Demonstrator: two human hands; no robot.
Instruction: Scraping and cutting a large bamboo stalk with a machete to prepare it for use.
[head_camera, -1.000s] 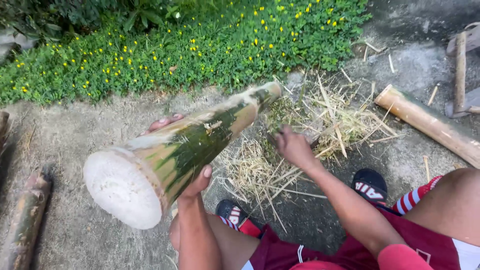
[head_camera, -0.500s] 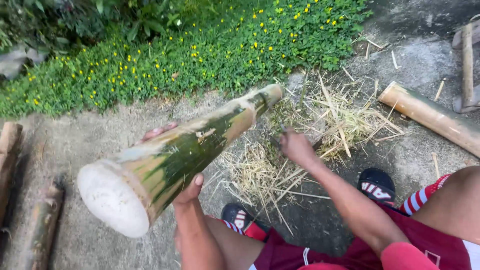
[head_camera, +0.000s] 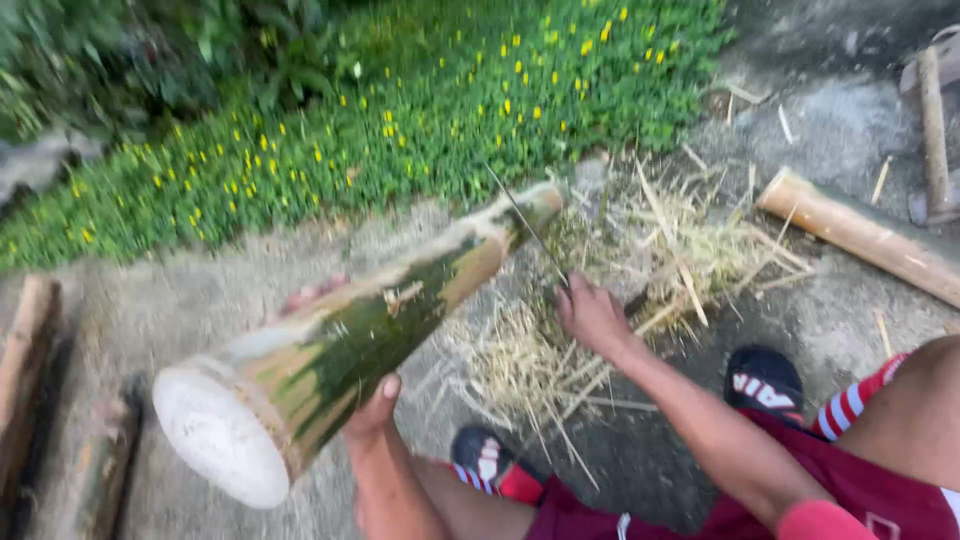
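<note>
My left hand (head_camera: 372, 408) grips a thick green and tan log (head_camera: 380, 325) from below, thumb on the near side and fingertips showing over the far side. The log tilts up towards me, its white cut end (head_camera: 215, 435) nearest the camera and its far end resting by a pile of dry straw-coloured shavings (head_camera: 610, 270). My right hand (head_camera: 592, 315) is closed over the shavings just right of the log. A thin dark strip (head_camera: 525, 225), possibly a blade, rises from that hand along the log's far end; motion blur hides detail.
A pale bamboo pole (head_camera: 860, 235) lies on the ground at right, with a wooden frame (head_camera: 935, 120) beyond it. Short logs (head_camera: 25, 350) lie at the left edge. Green plants with yellow flowers (head_camera: 400, 120) border the far side. My sandalled feet (head_camera: 765, 380) rest near the shavings.
My right hand has closed and a thin dark strip now stands up from it beside the log. The log stays held in my left hand, nearly unmoved.
</note>
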